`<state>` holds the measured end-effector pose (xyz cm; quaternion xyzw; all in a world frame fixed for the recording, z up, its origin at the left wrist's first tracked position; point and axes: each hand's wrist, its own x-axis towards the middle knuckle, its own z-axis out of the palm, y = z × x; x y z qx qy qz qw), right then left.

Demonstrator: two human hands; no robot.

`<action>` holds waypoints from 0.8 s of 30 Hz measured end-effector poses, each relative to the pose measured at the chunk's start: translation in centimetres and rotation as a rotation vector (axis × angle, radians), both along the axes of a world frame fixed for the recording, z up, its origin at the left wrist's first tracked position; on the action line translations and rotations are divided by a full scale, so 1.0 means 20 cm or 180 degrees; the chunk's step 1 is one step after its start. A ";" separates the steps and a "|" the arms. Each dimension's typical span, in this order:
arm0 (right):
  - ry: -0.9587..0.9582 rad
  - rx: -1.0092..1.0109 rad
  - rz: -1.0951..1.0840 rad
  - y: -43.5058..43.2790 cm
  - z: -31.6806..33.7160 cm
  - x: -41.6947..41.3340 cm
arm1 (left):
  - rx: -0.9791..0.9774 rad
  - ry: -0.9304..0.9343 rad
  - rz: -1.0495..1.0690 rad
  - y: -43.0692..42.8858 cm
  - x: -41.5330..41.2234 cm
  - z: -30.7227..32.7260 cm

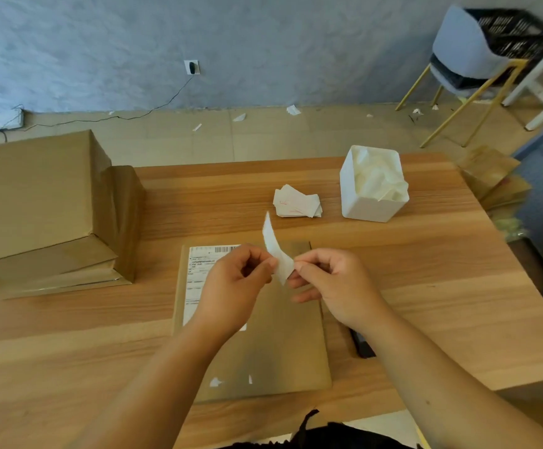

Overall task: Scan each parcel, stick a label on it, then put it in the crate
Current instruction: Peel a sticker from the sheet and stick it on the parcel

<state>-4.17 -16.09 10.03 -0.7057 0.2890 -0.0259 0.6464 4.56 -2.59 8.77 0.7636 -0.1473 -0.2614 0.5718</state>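
A flat brown parcel [283, 345] lies on the wooden table in front of me, with a printed shipping label [199, 270] on its left part. Above it, my left hand [234, 283] and my right hand [331, 283] both pinch a small white label [276, 251], which curls upward between the fingertips. A black crate [513, 34] sits on a chair at the far right. A dark object, perhaps the scanner [362, 345], shows under my right forearm.
A stack of brown parcels [43, 202] fills the table's left side. A pile of white labels [297, 202] and a white bin [374, 186] of crumpled paper stand at the back. More brown parcels [490, 176] lie off the table's right edge.
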 end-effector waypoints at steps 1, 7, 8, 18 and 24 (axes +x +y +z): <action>0.0037 -0.0020 -0.0068 -0.06 -0.01 -0.01 | 0.0063 -0.0035 0.0026 -0.04 0.00 0.00; 0.0437 -0.0512 -0.0441 -0.54 -0.09 -0.12 | 0.0538 -0.0279 0.0150 -0.34 -0.02 -0.03; 0.0515 -0.0632 -0.0487 -0.62 -0.10 -0.14 | 0.0585 -0.0300 0.0183 -0.39 -0.01 -0.04; 0.1174 -0.1834 -0.0933 -1.24 -0.15 -0.32 | 0.1085 -0.0624 0.0367 -0.82 0.03 -0.16; 0.1228 -0.1826 -0.0828 -1.37 -0.13 -0.31 | 0.0877 -0.1141 -0.0017 -1.20 0.11 -0.09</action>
